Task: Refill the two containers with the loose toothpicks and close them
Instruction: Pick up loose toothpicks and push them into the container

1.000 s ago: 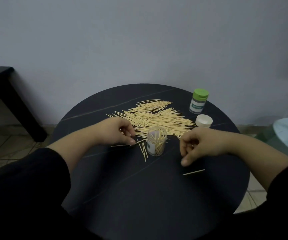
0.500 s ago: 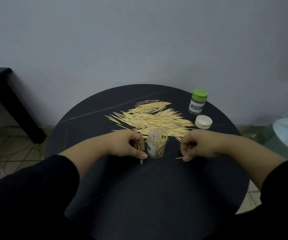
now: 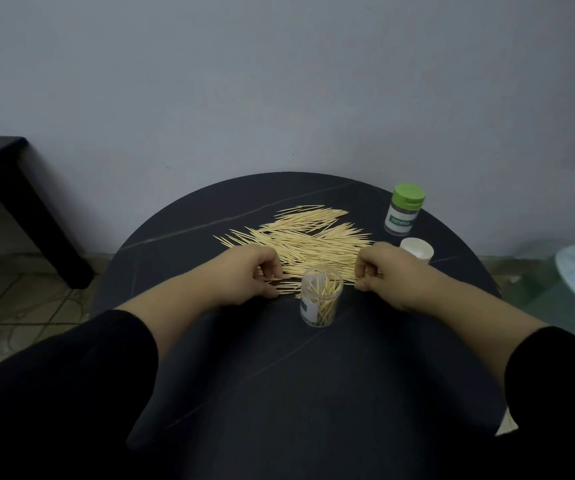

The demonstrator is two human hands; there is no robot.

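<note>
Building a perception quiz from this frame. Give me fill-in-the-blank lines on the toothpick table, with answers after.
1. The closed container at the back right has a ____ lid.
2. The clear container stands ____ the left hand and the right hand.
3. Far ____ sticks stand in it than lie among the loose toothpicks on the table.
4. The loose cap beside the closed container is ____.
Missing: green; between; fewer; white.

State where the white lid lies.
In the head view, the white lid lies far right, between the green-capped jar behind it and the right hand in front.
</note>
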